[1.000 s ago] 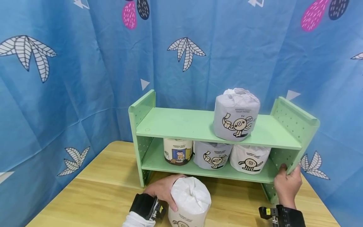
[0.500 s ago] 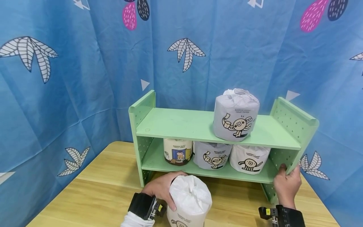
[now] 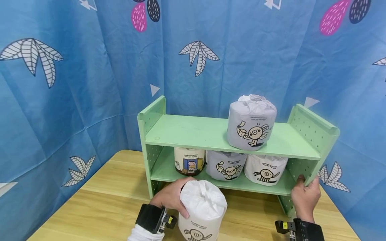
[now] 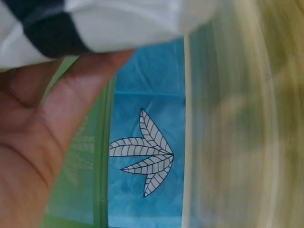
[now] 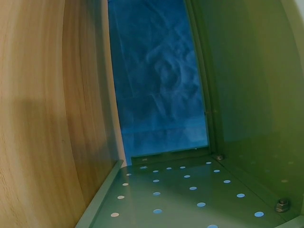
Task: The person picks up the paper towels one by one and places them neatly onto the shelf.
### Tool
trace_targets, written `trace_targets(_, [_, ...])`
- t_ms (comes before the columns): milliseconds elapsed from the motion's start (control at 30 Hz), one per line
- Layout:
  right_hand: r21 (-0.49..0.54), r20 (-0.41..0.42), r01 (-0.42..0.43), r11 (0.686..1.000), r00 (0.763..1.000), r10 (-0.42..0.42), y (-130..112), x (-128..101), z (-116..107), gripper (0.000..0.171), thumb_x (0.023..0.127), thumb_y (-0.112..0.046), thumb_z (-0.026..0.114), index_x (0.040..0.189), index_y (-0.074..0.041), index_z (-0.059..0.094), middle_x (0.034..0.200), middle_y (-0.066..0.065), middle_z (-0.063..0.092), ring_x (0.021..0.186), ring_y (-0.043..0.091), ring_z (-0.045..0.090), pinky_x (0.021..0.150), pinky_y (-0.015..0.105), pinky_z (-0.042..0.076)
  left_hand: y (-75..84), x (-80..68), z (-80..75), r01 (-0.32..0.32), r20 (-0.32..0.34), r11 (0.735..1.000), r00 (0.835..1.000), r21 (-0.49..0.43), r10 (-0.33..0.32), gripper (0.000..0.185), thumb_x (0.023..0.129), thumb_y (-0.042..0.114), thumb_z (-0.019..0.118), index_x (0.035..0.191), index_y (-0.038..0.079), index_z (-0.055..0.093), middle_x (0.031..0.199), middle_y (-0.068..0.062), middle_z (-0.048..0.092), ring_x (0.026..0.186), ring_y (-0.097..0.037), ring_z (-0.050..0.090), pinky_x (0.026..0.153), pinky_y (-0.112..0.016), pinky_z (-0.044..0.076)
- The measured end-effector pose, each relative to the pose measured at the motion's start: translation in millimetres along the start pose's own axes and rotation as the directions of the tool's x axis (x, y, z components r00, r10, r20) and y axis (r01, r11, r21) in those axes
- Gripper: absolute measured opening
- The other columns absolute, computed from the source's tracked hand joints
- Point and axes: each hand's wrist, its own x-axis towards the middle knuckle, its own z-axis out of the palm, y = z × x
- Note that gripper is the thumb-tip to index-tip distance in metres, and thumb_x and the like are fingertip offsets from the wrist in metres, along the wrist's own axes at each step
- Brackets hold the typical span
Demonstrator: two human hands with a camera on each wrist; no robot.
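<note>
Left hand [image 3: 172, 196] curled round the side of a wrapped white toilet roll [image 3: 201, 211], fingers over its upper left edge; roll upright, low at 6 o'clock of the head view, in front of the green shelf [image 3: 211, 134]. Cannot tell whether its base touches the counter [image 3: 114, 197] or sits just clear. Right hand [image 3: 305, 195] grips the lower front edge of the right side panel [image 3: 313, 134] at 4 o'clock, thumb hooked over the edge.

Lower tier: 3 rolls side by side, cream roll [image 3: 189, 161] at left, grey roll [image 3: 226, 164] in the middle, white roll [image 3: 265, 169] at right, touching or nearly so. Upper tier: 1 grey roll [image 3: 251, 122] right of centre; bare board toward 10 o'clock of it.

Judgement: step in hand is moving the held roll toward the shelf; the open stretch of the upper tier looks the only roomy spot.
- Keep grip low and wide on the soft wrapper; squeezing the twisted top risks deforming it.
- Lift well clear of the upper board's front edge before moving in toward 12 o'clock.
- Set down upright, just beside the grey upper roll, not against it.
- Hold the side panel firm to stop the shelf sliding.

Left wrist view: palm [image 4: 28, 156] only, close and blurred.
</note>
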Motion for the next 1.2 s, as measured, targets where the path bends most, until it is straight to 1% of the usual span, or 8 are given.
trace_targets(433, [0.000,0.013,-0.011,1.000,1.000,0.011,-1.0,-0.9,0.3,0.044,0.103,-0.018,0.037,0.146,-0.009,0.041,0.136,0.029,0.048,0.125,0.048,0.044,0.098,0.065,0.036,2.8,-0.6,-1.3,-0.018,-0.058,0.999,0.998,0.051,0.021,0.087,0.052,-0.006,0.088,0.131,0.005,0.051,0.120,-0.005,0.063,0.110,-0.022,0.059,0.100,-0.037,0.044])
trace_targets(600, [0.000,0.010,-0.011,1.000,1.000,0.011,-0.8,-0.4,0.2,0.044,0.102,-0.018,0.037,0.145,-0.008,0.042,0.136,0.029,0.048,0.125,0.048,0.044,0.098,0.065,0.036,5.3,-0.7,-1.2,-0.034,-0.075,0.997,0.996,0.069,0.039,0.088,0.051,-0.007,0.088,0.131,0.003,0.052,0.119,-0.005,0.064,0.109,-0.022,0.059,0.099,-0.036,0.045])
trace_targets(733, [0.002,0.007,-0.014,1.000,1.000,0.014,-0.6,0.1,-0.1,0.044,0.102,-0.017,0.038,0.145,-0.009,0.042,0.136,0.028,0.049,0.125,0.047,0.044,0.098,0.065,0.037,9.1,-0.4,-1.1,-0.052,-0.093,0.996,0.994,0.079,0.059,0.088,0.051,-0.004,0.089,0.131,0.004,0.052,0.118,-0.005,0.064,0.107,-0.022,0.060,0.098,-0.036,0.046])
trace_targets(867, [0.003,0.005,-0.014,1.000,1.000,0.014,0.0,0.4,-0.4,0.043,0.102,-0.017,0.038,0.144,-0.008,0.042,0.136,0.028,0.049,0.125,0.047,0.044,0.098,0.065,0.037,12.1,-0.2,-1.4,-0.078,-0.100,0.993,0.991,0.092,0.088,0.087,0.053,0.010,0.093,0.131,0.005,0.053,0.118,-0.005,0.064,0.107,-0.022,0.060,0.097,-0.037,0.047])
trace_targets(967, [0.006,0.004,-0.011,1.000,1.000,0.011,0.6,0.8,-0.3,0.044,0.102,-0.016,0.038,0.145,-0.008,0.042,0.136,0.028,0.049,0.126,0.047,0.044,0.099,0.065,0.037,13.8,0.0,-1.2,-0.091,-0.106,0.990,0.989,0.111,0.103,0.088,0.057,0.032,0.094,0.131,0.005,0.053,0.119,-0.004,0.064,0.107,-0.021,0.060,0.097,-0.037,0.047])
trace_targets(1067, [0.008,0.000,-0.010,1.000,1.000,0.010,0.5,1.1,0.0,0.044,0.102,-0.016,0.038,0.145,-0.009,0.042,0.137,0.027,0.049,0.126,0.046,0.044,0.099,0.064,0.036,15.8,0.4,0.1,-0.097,-0.117,0.988,0.987,0.122,0.112,0.093,0.059,0.050,0.090,0.131,0.005,0.053,0.120,-0.004,0.064,0.107,-0.021,0.061,0.097,-0.037,0.047])
trace_targets(1133, [0.009,-0.003,-0.007,1.000,1.000,0.007,0.4,1.1,0.4,0.044,0.102,-0.015,0.038,0.144,-0.009,0.043,0.137,0.027,0.049,0.126,0.045,0.044,0.099,0.064,0.036,17.3,0.4,0.9,-0.105,-0.128,0.986,0.984,0.132,0.122,0.095,0.059,0.056,0.087,0.131,0.005,0.052,0.120,-0.005,0.064,0.107,-0.022,0.061,0.096,-0.038,0.047])
trace_targets(1200, [0.013,-0.005,-0.007,1.000,1.000,0.007,0.1,0.7,1.0,0.044,0.102,-0.015,0.038,0.145,-0.010,0.043,0.137,0.027,0.049,0.126,0.045,0.044,0.099,0.064,0.036,19.3,-0.1,1.6,-0.098,-0.144,0.984,0.982,0.149,0.119,0.096,0.059,0.058,0.086,0.131,0.005,0.053,0.120,-0.004,0.064,0.107,-0.022,0.061,0.096,-0.037,0.048])
